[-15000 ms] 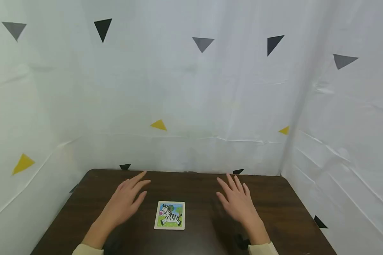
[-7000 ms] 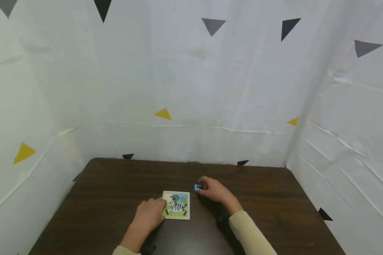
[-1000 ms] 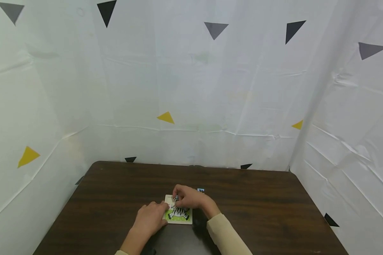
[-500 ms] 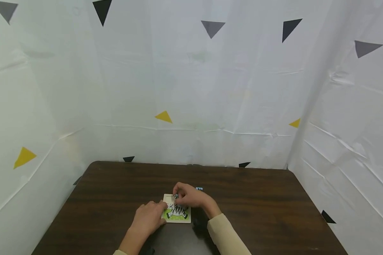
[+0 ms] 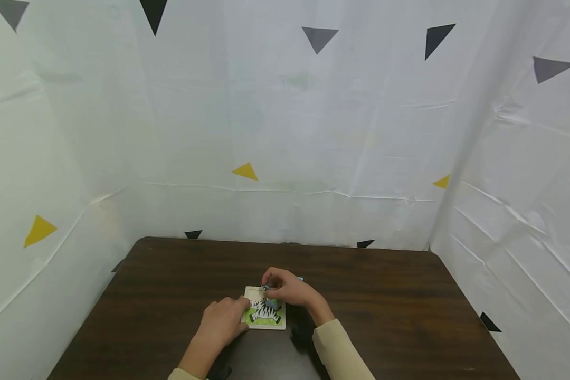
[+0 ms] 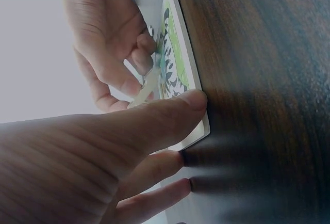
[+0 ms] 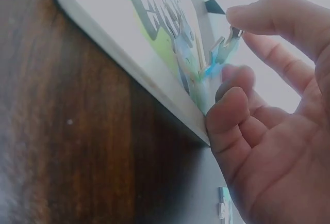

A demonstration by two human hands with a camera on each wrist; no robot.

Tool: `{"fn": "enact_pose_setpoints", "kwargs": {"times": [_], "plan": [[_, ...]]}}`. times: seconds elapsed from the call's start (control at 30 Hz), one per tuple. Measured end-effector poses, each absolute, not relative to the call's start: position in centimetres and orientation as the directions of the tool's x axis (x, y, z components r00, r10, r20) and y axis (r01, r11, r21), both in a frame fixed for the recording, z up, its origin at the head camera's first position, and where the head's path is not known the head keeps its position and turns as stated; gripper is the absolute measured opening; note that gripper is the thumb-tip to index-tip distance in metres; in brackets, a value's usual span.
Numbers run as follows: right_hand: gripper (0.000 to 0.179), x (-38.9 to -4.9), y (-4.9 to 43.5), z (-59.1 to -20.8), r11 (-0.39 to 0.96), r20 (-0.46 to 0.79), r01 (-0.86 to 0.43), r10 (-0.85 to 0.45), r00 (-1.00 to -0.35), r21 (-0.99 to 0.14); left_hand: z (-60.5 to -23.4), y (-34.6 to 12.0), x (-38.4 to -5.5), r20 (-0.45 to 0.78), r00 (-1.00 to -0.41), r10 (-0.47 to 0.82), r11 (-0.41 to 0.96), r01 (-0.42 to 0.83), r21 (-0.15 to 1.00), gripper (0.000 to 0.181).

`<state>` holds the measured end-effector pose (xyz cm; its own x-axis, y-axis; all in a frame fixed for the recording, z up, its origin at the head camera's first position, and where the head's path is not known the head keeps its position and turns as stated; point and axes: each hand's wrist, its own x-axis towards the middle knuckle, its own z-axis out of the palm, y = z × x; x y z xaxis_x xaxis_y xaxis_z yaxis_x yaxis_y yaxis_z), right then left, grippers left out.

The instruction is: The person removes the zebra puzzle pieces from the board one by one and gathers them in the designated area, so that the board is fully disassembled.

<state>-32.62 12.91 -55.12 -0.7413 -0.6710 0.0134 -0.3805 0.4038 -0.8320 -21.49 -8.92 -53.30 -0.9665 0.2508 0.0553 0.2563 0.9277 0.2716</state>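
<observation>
A square zebra jigsaw puzzle [image 5: 253, 291] with a cream frame lies flat on the dark table. Its upper part shows bare cream backing. My left hand [image 5: 220, 321] holds the puzzle's left side; in the left wrist view the thumb [image 6: 188, 102] presses on the frame's edge, and other fingertips meet the table. Between thumb and finger, my right hand [image 5: 292, 291] pinches a small puzzle piece [image 7: 224, 51], tilted over the puzzle's upper part. Behind the right hand, a loose blue piece [image 5: 300, 278] sits on the table, mostly hidden in the head view.
The brown wood-grain table [image 5: 385, 306] reaches back to a white curtain [image 5: 285, 116] with black, grey and yellow triangles. The curtain also stands along the left and right sides. Dark wrist gear [image 5: 303, 335] shows under the right wrist.
The zebra picture was whole at first, both hands above the table. Since then one piece went to the table at back right, and the right hand has raised another slightly. The left hand keeps its hold.
</observation>
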Motion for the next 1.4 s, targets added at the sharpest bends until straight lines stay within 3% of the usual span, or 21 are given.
{"fn": "enact_pose_setpoints", "kwargs": {"times": [0.23, 0.73, 1.4], "plan": [[0.018, -32.3, 13.1, -55.3, 0.409, 0.029, -0.367, -0.634, -0.772, -0.835, -53.5, -8.9, -21.7, 0.051, -0.964, 0.259, 0.929, 0.264, 0.258, 0.041], [0.031, -32.0, 14.1, -55.1, 0.352, 0.044, -0.273, -0.538, -0.842, -0.895, -53.3, -8.8, -22.1, 0.053, -0.967, 0.248, 0.933, 0.254, 0.256, 0.041], [0.039, -30.7, 18.5, -54.4, 0.492, 0.055, -0.291, -0.439, -0.897, -0.821, -53.3, -8.9, -21.5, 0.065, -0.97, 0.236, 0.936, 0.245, 0.254, 0.043]]}}
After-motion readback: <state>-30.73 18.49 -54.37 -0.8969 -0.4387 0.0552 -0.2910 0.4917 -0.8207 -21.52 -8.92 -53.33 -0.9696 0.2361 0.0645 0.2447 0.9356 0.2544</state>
